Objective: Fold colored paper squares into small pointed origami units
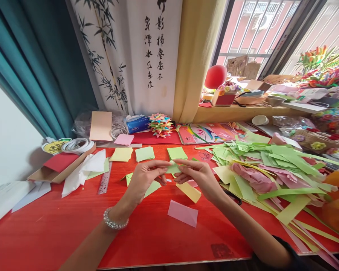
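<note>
Both my hands meet above the middle of the red table (59,233), pinching one small light green paper piece (173,168) between them. My left hand (145,177), with a beaded bracelet on its wrist, grips the paper's left end with closed fingers. My right hand (199,177) pinches its right end. Under the hands lie a folded green paper (151,188), a yellow folded paper (190,191) and a pink folded paper (183,213).
A big heap of green, pink and yellow paper strips (271,169) covers the table's right side. Square paper sheets (144,153) lie in a row behind my hands, with a ruler (104,180), tape rolls (77,145), a cardboard box lid (59,167) and a stack of folded stars (160,125).
</note>
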Action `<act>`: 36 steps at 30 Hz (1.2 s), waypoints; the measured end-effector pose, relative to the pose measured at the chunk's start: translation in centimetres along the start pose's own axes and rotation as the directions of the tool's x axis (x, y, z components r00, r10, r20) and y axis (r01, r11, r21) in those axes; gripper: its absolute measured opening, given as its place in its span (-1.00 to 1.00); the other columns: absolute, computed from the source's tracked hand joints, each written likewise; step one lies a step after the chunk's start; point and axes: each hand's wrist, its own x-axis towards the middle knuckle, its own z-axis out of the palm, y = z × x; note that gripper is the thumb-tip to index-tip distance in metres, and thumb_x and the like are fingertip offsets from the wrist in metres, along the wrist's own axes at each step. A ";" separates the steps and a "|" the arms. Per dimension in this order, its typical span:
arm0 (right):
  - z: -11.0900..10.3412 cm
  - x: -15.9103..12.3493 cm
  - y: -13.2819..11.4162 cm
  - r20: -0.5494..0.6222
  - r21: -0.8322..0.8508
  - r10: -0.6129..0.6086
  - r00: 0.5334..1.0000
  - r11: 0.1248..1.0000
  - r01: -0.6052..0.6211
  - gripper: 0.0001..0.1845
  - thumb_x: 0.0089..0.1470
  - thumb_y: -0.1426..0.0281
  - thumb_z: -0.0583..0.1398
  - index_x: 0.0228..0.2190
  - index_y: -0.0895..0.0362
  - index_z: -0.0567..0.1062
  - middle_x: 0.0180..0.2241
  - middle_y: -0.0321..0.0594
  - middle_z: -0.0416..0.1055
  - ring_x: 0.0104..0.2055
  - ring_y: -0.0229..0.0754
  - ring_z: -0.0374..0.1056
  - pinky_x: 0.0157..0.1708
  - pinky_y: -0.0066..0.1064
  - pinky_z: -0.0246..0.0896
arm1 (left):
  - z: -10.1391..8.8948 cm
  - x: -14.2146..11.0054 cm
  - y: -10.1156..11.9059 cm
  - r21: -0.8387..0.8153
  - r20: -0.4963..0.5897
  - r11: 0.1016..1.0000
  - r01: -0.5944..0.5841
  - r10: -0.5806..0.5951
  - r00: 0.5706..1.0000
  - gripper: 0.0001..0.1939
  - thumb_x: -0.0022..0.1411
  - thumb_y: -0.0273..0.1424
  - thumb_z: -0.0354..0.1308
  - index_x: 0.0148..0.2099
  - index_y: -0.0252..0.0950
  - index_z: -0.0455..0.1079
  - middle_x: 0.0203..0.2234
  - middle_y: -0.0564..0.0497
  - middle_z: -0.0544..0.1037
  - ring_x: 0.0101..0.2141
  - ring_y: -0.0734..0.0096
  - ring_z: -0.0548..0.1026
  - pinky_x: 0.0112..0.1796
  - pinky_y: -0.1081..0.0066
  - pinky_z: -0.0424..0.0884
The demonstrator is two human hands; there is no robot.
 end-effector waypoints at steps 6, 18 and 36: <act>0.2 0.0 -0.2 0.016 -0.022 -0.009 1.000 1.000 0.010 -0.68 -0.06 0.30 0.21 -0.24 0.19 0.46 -0.56 -0.22 0.48 -0.49 -0.15 0.46 -0.44 -0.35 0.40 | 0.1 0.0 0.2 0.008 0.028 1.000 -0.006 0.006 1.000 -0.82 0.05 -0.38 0.15 -0.25 -0.29 0.43 -0.63 0.10 0.40 -0.59 0.49 0.42 -0.49 0.44 0.43; -0.1 -0.1 -0.2 0.013 -0.013 -0.039 0.999 0.999 0.039 -0.77 -0.05 0.32 0.21 -0.32 0.17 0.52 -0.62 -0.26 0.47 -0.55 -0.21 0.43 -0.45 -0.38 0.38 | 0.2 0.0 -0.3 -0.074 0.028 0.996 0.048 -0.047 0.999 -0.80 0.04 -0.36 0.16 -0.24 -0.29 0.46 -0.67 0.10 0.42 -0.62 0.52 0.41 -0.50 0.48 0.40; -0.2 0.1 -0.2 0.025 -0.046 -0.089 0.996 0.995 0.090 -0.80 -0.03 0.31 0.19 -0.32 0.11 0.51 -0.46 -0.27 0.48 -0.40 -0.16 0.46 -0.31 -0.32 0.39 | 0.1 -0.1 -0.2 -0.025 0.031 1.000 -0.016 0.017 0.999 -0.83 0.09 -0.44 0.09 -0.27 -0.32 0.48 -0.66 0.06 0.47 -0.57 0.49 0.44 -0.44 0.46 0.42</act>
